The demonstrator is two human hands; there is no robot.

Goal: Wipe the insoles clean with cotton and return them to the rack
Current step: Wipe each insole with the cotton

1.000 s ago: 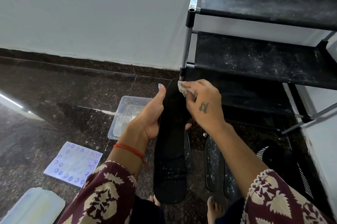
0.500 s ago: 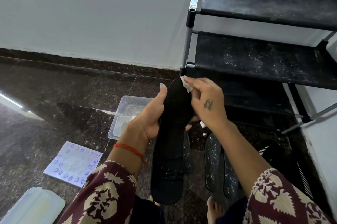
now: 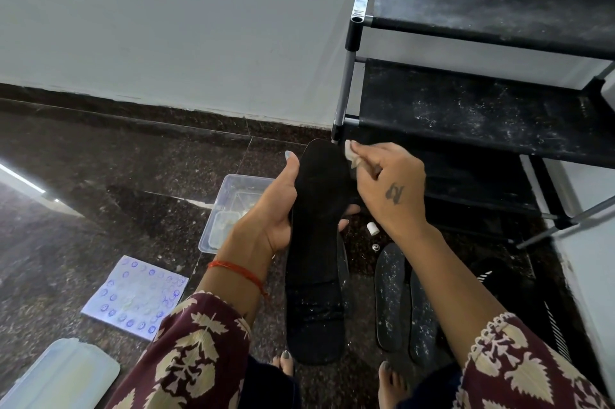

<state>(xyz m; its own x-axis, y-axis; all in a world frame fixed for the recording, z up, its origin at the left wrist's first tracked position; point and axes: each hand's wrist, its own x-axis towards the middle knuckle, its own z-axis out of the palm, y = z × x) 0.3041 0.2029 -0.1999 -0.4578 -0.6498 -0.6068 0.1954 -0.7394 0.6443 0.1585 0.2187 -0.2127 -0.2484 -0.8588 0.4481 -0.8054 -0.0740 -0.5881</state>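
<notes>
My left hand (image 3: 271, 208) grips a long black insole (image 3: 317, 252) by its left edge and holds it upright in front of me, toe end up. White specks still cover its lower heel part. My right hand (image 3: 386, 188) pinches a small white cotton pad (image 3: 352, 153) against the insole's upper right edge. Two more dusty black insoles (image 3: 404, 298) lie side by side on the floor to the right. The black shoe rack (image 3: 466, 109) stands just behind, its fabric shelves speckled with white dust.
A clear plastic box (image 3: 229, 205) holding cotton sits on the dark stone floor left of my hand. A blue-printed sheet (image 3: 136, 297) and a translucent lid (image 3: 56, 375) lie at the lower left. A small white cap (image 3: 372, 228) lies by the rack. My bare toes (image 3: 389, 378) are below.
My right hand has slid the cotton from the top of the insole outward to its upper right edge. The left hand and insole stay nearly still.
</notes>
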